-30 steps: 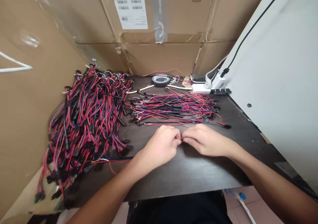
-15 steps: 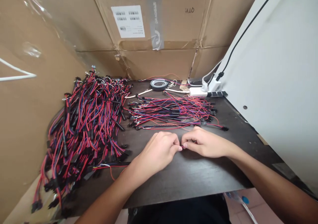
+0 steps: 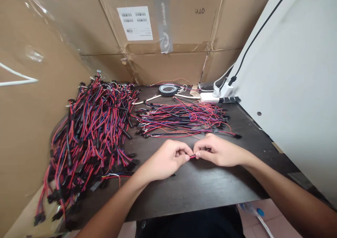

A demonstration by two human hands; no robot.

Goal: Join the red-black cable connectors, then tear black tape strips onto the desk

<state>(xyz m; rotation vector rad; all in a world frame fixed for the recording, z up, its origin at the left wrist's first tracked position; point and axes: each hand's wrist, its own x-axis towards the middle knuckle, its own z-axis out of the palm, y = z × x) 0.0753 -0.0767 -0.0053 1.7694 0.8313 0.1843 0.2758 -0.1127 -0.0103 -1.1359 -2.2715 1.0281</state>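
On the left of the counter (image 3: 184,194), wire harnesses (image 3: 97,118) are heaped. By the left hand (image 3: 171,160), curled loosely, a red-and-black wire (image 3: 192,156) is pinched between thumb and fingertips; by the right hand (image 3: 219,152) it is gripped likewise, apparently so that the short stretch between is steadied. Behind the hands, a flatter bundle (image 3: 181,118) is laid lengthwise, perhaps for tidiness. On the carton (image 3: 184,67), the label's (image 3: 135,23) print is too small to be read; "G.W.:" and "QTY:" are printed upside down.
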